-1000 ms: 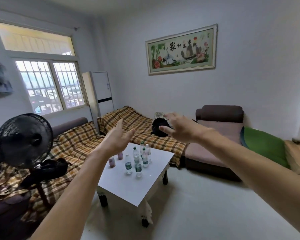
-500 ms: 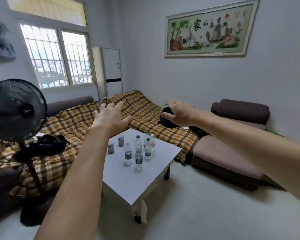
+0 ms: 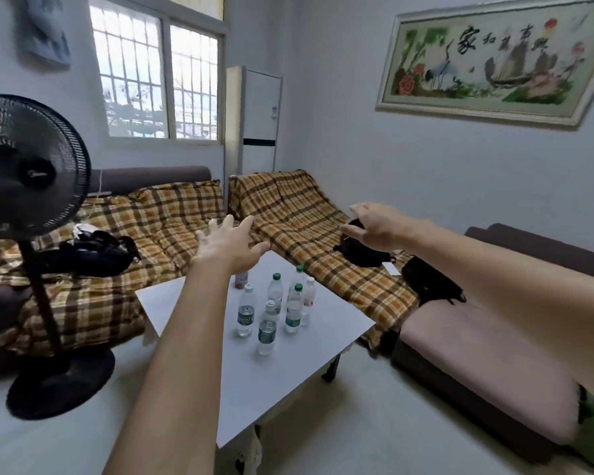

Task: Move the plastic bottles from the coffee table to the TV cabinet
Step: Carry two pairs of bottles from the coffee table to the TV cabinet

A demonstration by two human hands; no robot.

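Obs 1: Closer than half a second ago. Coffee table (image 3: 192, 341) fills more of the view, fan (image 3: 28, 166) has slid in at left, framed picture (image 3: 487, 60) has drifted right. Both arms stay stretched forward.

Obs 2: Hands?

Obs 1: Left hand (image 3: 228, 246) fingers spread, palm forward, empty. Right hand (image 3: 374, 228) loosely open, fingers apart, also empty, hanging over the plaid sofa (image 3: 323, 241) near a black bag (image 3: 360, 255). Neither touches a bottle.

Obs 2: Bottles where?

Obs 1: Plastic bottles (image 3: 275, 306) clustered on the far half of the table, all upright, long axes vertical. Green caps on some, white on others; one small pinkish bottle (image 3: 241, 279) sits just below the left palm, partly hidden by it. Count uncertain, some overlap.

Obs 2: Which hand gets there first?

Obs 1: Left, in my judgement. The cluster lies below and slightly right of it, nearly underneath. Right hand is well off to the right of the bottles, and must swing inward and down.

Obs 2: Approach?

Obs 1: Probably drop and wrap from the side, since they stand upright and close together; neighbours could topple. TV cabinet not in view.
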